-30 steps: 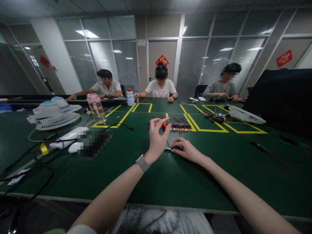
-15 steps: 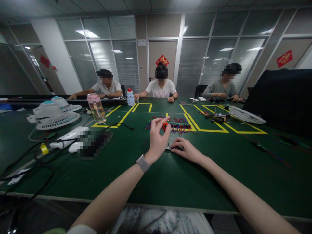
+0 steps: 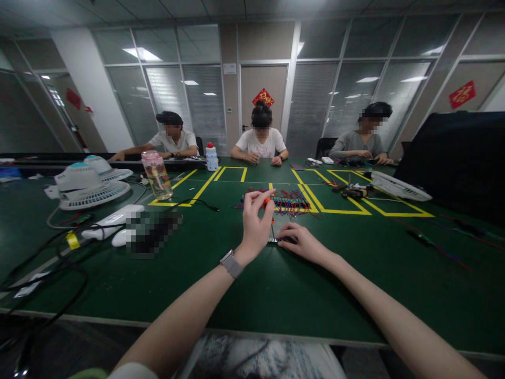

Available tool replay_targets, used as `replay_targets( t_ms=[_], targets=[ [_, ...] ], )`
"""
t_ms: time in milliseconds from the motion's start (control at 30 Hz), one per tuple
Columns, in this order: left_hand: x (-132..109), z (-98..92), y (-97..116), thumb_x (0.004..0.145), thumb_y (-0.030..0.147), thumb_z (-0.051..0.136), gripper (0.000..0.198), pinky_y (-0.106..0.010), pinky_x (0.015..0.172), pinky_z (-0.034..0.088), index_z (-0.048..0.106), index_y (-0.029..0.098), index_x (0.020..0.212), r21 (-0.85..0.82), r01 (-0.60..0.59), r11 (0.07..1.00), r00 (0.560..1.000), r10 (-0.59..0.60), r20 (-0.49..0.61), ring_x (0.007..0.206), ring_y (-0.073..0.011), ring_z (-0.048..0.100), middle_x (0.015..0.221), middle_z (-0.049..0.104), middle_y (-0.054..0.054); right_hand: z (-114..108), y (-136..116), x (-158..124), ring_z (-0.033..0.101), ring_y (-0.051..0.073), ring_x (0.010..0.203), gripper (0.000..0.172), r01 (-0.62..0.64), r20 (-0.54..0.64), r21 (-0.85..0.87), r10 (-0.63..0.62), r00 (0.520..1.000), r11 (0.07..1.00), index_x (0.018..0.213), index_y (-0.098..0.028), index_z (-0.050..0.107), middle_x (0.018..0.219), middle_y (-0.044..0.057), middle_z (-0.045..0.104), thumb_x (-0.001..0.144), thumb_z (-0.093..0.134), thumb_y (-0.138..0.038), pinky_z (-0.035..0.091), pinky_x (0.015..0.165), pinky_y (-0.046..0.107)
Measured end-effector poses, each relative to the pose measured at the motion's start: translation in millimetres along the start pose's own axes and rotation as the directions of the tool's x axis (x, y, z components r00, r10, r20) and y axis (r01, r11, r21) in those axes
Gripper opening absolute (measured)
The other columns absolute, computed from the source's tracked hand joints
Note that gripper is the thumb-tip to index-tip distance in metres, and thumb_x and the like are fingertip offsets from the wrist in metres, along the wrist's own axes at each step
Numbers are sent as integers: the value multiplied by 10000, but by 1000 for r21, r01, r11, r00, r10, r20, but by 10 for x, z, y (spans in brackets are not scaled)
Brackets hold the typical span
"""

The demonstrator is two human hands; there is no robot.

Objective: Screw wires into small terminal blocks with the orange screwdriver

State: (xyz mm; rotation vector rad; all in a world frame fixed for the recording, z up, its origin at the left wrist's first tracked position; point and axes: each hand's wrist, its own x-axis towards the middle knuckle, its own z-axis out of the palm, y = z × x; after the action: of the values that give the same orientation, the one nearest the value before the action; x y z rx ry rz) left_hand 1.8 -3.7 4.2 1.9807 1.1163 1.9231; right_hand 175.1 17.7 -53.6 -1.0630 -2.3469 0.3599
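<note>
Green worktop (image 3: 260, 300) marked with yellow tape (image 3: 347, 212), glass partitions (image 3: 201, 100) behind it. Three people sat along the far side, the middle one (image 3: 260, 141) in a white top.

Left hand (image 3: 255, 226), watch (image 3: 231, 264) at the wrist: grip narrow, thumb and fingers closed about an orange-handled screwdriver (image 3: 272, 221). Its dark shaft stood nearly upright, lower end at a small light-and-dark part (image 3: 272, 241) lying on the worktop; contact at the tip too small to make out. Right hand (image 3: 302, 243) lay low, fingertips bunched on the dark right end of that part; how firmly, could not tell.

Just beyond the hands: a row of circuit boards (image 3: 292, 201) amid red and blue wires. Farther left, a pink-lidded bottle (image 3: 158, 179) and white fans (image 3: 84, 187).
</note>
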Motion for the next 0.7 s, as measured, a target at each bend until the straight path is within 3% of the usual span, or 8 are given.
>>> replay_targets(
  t_ms=[100, 167, 333, 533, 700],
  targets=[
    [-8, 18, -41, 948, 229, 368, 325, -308, 930, 427, 566, 223, 1206, -101, 23, 995, 999, -19, 42, 1047, -160, 558, 1119, 597, -67, 5, 6, 1, 581, 194, 877, 162, 0, 2, 6, -1, 1000, 1000, 943, -214, 725, 936, 61, 605, 824, 634, -276, 457, 825, 320],
    [-12, 27, -59, 944, 243, 392, 319, -307, 913, 437, 547, 219, 1221, -120, 36, 992, 999, -32, 35, 1020, -160, 578, 1114, 622, -66, 5, 7, 0, 581, 195, 882, 163, 3, 0, 10, -3, 1000, 1000, 944, -214, 724, 939, 61, 608, 826, 632, -278, 457, 828, 322],
    [-8, 16, -33, 877, 274, 544, 231, -294, 852, 454, 638, 223, 1081, -3, -9, 1000, 1000, 9, -19, 920, -157, 569, 1017, 596, -52, -4, 2, -5, 582, 201, 887, 168, 3, 0, 11, -3, 1000, 1000, 946, -212, 724, 946, 67, 609, 829, 628, -286, 459, 827, 329],
    [-6, 25, -52, 946, 215, 377, 329, -306, 945, 421, 547, 221, 1228, -95, 19, 995, 999, -16, 35, 1072, -153, 550, 1148, 591, -67, 5, 10, -1, 584, 196, 881, 166, 10, -4, 10, -10, 1000, 1000, 942, -211, 724, 937, 64, 606, 826, 632, -286, 458, 833, 326],
    [-6, 23, -56, 898, 236, 505, 255, -297, 872, 449, 602, 218, 1133, -23, -7, 1000, 1000, 7, 0, 945, -154, 571, 1040, 607, -53, 10, 7, 2, 582, 190, 863, 156, 20, -12, 9, -19, 1000, 1000, 936, -205, 725, 915, 60, 607, 822, 639, -269, 456, 822, 319]
  ],
)
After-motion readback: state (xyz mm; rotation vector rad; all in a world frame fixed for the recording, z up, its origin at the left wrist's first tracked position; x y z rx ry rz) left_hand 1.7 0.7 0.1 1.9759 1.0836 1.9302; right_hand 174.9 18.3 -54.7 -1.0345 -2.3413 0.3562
